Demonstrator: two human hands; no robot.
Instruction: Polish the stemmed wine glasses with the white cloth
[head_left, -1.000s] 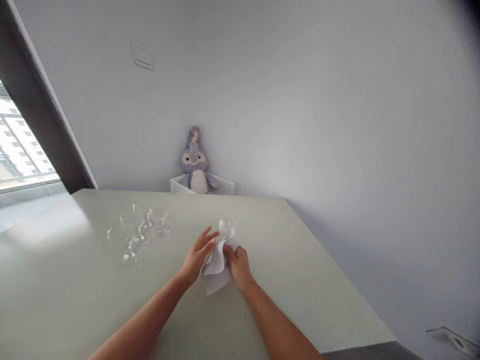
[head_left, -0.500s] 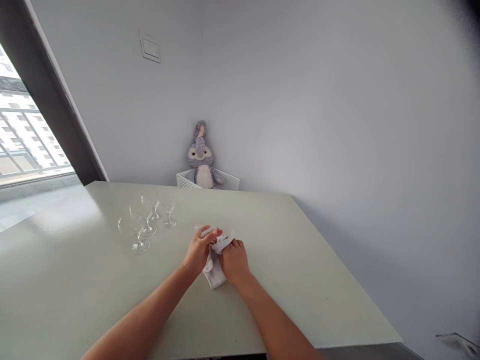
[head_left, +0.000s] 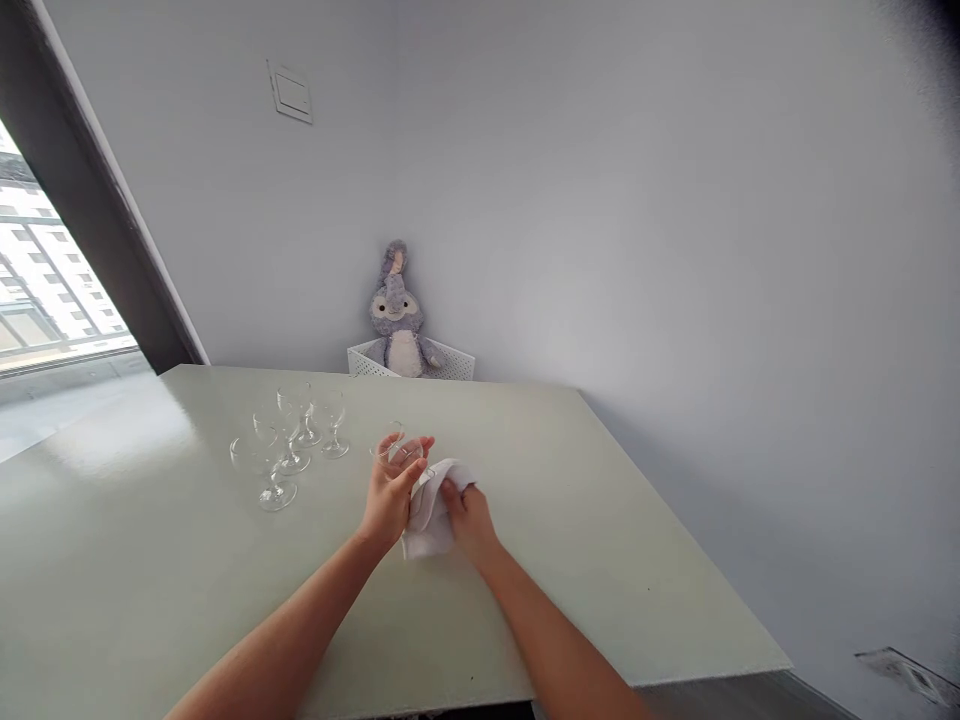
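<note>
My left hand (head_left: 388,495) is closed around a clear stemmed glass (head_left: 397,453), its bowl showing past the fingertips and tipped away from me. A white cloth (head_left: 433,520) hangs from my right hand (head_left: 469,520), which grips it with bent fingers. The cloth lies against the right side of the glass, close to my left thumb. Part of the glass's stem and foot is hidden by my left hand and the cloth. To the left, several more clear stemmed glasses (head_left: 276,490) stand upright on the pale green table (head_left: 570,560).
Behind the table's far edge, a grey plush toy (head_left: 405,352) sits in a white perforated basket (head_left: 457,366). A wall meets the far side, with a light switch (head_left: 292,95) on it. A window (head_left: 52,260) is at the left.
The glass in my left hand has tilted so its bowl shows more, and that hand has opened a little around it. My right hand has pulled the cloth up and spread it more.
</note>
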